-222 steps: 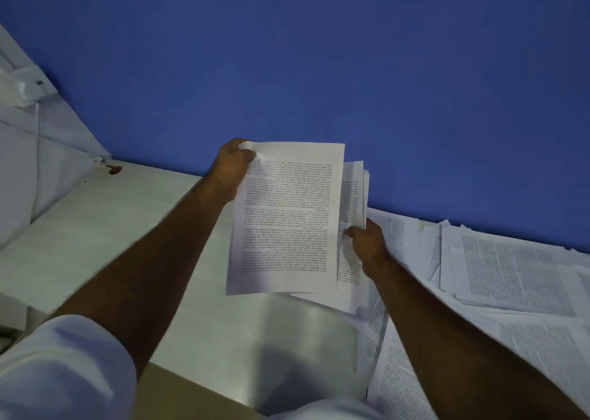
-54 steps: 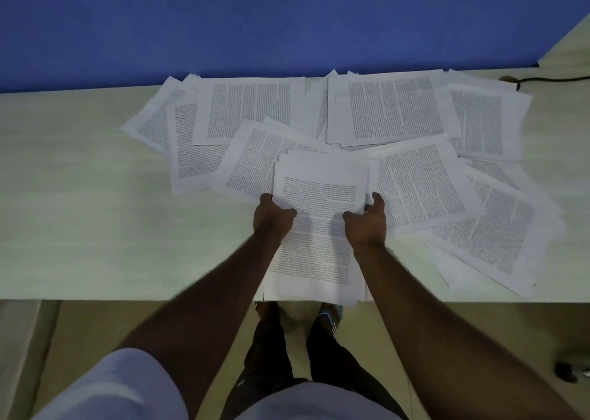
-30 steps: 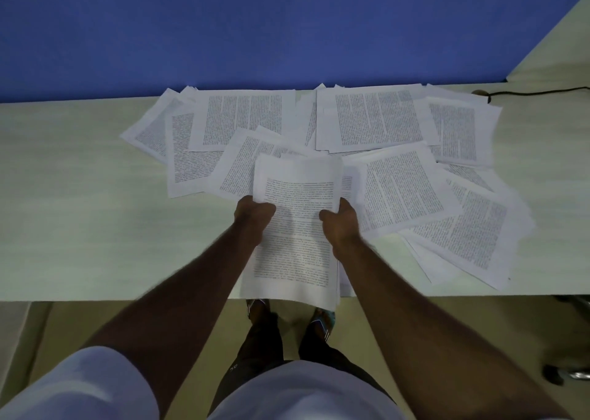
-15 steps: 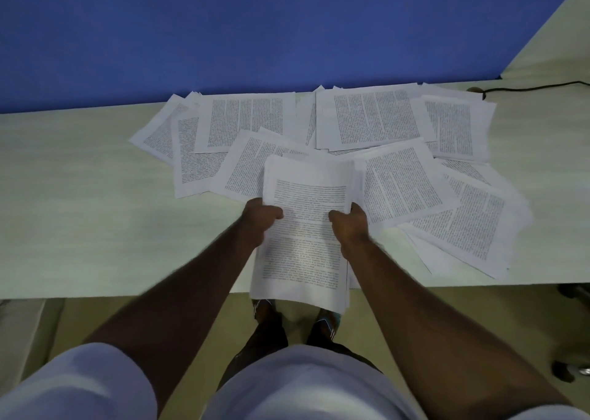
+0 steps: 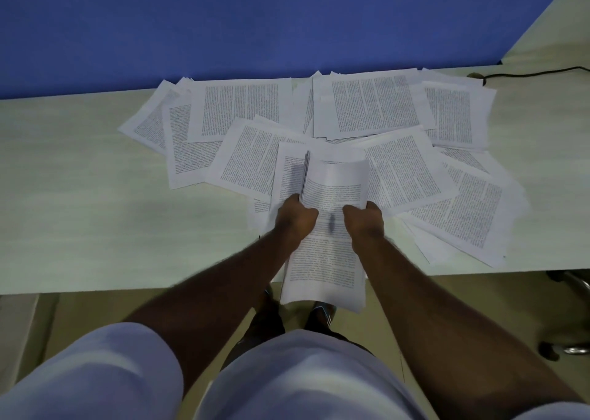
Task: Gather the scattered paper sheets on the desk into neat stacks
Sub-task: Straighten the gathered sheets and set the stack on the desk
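Note:
A bundle of printed sheets (image 5: 324,260) is lifted over the desk's front edge, its lower end hanging past the edge. My left hand (image 5: 295,218) grips its left side and my right hand (image 5: 364,220) grips its right side. The bundle's top end curls up and toward me, blurred. Many more printed sheets (image 5: 367,106) lie scattered and overlapping across the pale desk (image 5: 95,202), from the blue wall to the front edge at the right.
A blue wall (image 5: 223,20) backs the desk. A black cable (image 5: 530,74) runs along the far right. A chair base (image 5: 568,349) stands on the floor at lower right. My feet show under the bundle.
The bundle has tilted more upright and its top end now bends back toward me. Both hands keep their grip on its sides and have shifted slightly right.

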